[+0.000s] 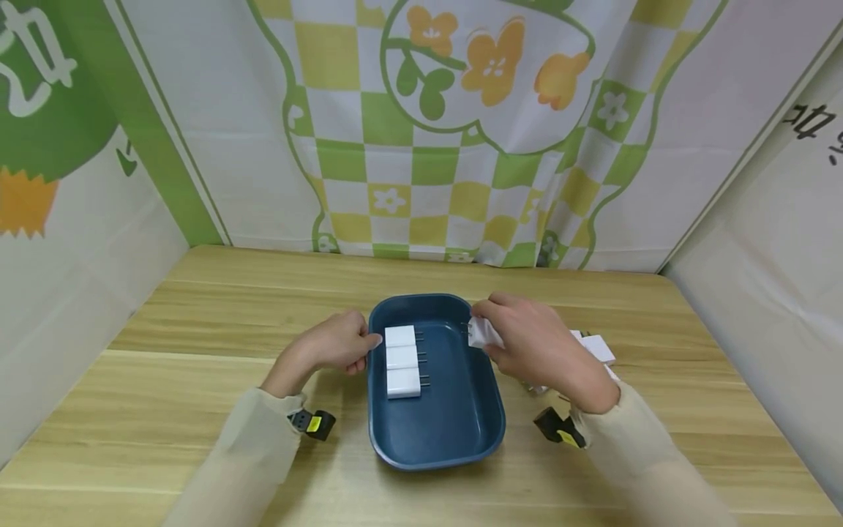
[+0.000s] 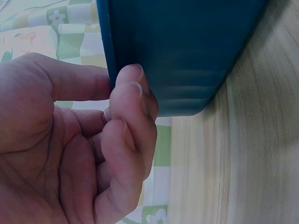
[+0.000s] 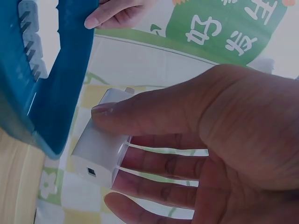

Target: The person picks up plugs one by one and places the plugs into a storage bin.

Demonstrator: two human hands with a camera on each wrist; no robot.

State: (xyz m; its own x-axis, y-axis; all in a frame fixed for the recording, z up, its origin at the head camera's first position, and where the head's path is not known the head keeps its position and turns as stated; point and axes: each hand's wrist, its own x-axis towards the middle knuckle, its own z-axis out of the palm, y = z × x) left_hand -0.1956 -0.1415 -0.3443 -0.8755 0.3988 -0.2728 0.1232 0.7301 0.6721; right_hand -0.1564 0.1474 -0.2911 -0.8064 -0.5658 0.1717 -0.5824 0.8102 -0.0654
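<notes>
As right hand [image 1: 536, 344] pinches, charger [image 3: 100, 144] between thumb [image 3: 154, 109], fingers [image 3: 159, 161].

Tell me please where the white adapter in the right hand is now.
In the head view, the white adapter held by the right hand is near the far right corner of the blue tray, across from three adapters inside.

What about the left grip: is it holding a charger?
No, the left grip holds only the tray, by its rim.
</notes>
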